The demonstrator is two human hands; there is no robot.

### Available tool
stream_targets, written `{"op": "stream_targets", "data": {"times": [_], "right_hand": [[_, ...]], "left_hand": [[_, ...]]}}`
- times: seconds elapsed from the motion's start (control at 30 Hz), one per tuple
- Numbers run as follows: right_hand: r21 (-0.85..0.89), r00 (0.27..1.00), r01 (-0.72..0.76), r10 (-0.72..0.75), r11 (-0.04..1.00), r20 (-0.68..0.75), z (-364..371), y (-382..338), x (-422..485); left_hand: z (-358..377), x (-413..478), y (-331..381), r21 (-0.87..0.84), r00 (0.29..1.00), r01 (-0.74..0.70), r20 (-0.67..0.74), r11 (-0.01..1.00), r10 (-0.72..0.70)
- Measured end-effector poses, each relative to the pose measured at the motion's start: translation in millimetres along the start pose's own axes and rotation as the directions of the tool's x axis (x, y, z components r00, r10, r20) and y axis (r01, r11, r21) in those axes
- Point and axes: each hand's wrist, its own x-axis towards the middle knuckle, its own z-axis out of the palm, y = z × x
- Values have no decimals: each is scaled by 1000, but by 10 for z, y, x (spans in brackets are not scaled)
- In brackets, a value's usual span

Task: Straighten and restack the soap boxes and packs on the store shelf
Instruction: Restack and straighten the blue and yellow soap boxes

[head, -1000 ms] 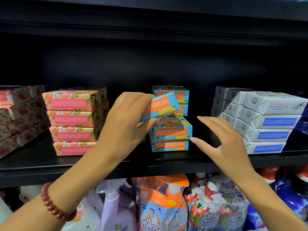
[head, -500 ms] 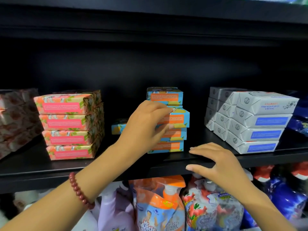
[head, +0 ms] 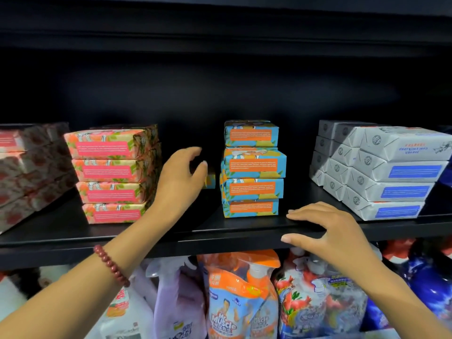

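The black shelf holds white packs stacked at right, four pink boxes at left, and four blue-orange boxes between, unevenly stacked. The right hand rests flat on its lip, fingers straight. The left hand, loosely curved, is at a lone blue box behind; whether it grips cannot be told.

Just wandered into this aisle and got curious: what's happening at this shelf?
A person is tidying soap boxes on a black shelf. Their left hand is stretched toward a loose box lying behind and left of the blue-and-orange stack, whose four boxes sit unevenly; contact is unclear. Their right hand rests on the shelf's front edge, holding nothing.
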Motion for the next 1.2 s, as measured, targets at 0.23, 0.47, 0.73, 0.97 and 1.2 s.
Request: {"op": "stream_targets", "data": {"times": [0.23, 0.47, 0.73, 0.97, 1.2], "right_hand": [[10, 1000, 2, -2, 1000, 1, -6, 6, -9], [2, 1000, 14, -14, 1000, -8, 2, 18, -9], [-7, 1000, 17, -17, 1000, -11, 8, 8, -18], [-18, 1000, 17, -17, 1000, 1, 5, 5, -10], [-26, 1000, 21, -20, 999, 4, 8, 8, -8]], "left_hand": [[171, 122, -212, 440, 922, -113, 382, 891, -71], [-41, -77, -137, 374, 915, -193, 403, 907, 28], [-343, -374, -68, 299, 921, -262, 361, 918, 145], [-310, -421, -112, 352, 939, -204, 333, 914, 82], [-480, -621, 45, 141, 971, -238, 66, 961, 231]]}}
